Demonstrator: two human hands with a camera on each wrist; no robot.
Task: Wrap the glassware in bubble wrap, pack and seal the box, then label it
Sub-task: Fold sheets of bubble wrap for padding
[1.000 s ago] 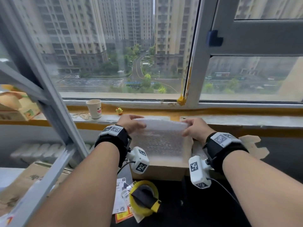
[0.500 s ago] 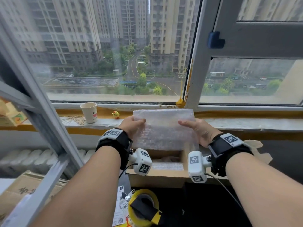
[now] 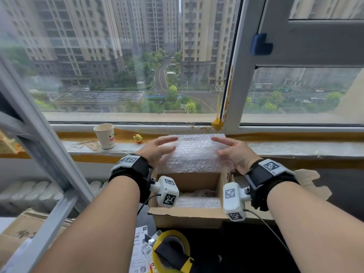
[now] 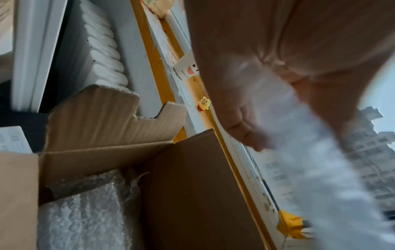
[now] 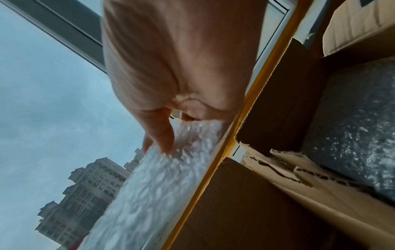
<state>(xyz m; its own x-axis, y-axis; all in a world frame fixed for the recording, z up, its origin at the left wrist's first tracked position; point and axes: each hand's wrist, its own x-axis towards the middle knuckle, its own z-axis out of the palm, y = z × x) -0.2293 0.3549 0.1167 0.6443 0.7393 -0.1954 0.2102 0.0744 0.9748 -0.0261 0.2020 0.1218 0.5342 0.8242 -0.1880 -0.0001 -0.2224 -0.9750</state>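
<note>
Squinting at both wrist views, I get mostly palm and motion blur, so I cannot tell from them exactly where my fingers meet the bubble wrap sheet [image 3: 197, 153]. My forearms and wrist cameras cover the near corners of the cardboard box [image 3: 189, 215], and whatever lies inside shows only as a bubble-wrapped bundle [image 3: 198, 201]; I cannot see any glass through it. Compared with half a second ago, I have let go of my pinch on the sheet's side edges. My left hand [image 3: 157, 152] and right hand [image 3: 233, 154] are now spread wide, fingers nearly straight, flanking the sheet's upper part. The sheet stands upright at the box's far side, against the window sill [image 3: 295, 149]. It is clear, dimpled and whitish. A yellow tape dispenser [image 3: 171, 253] sits below the box beside printed labels [image 3: 140, 251].
</note>
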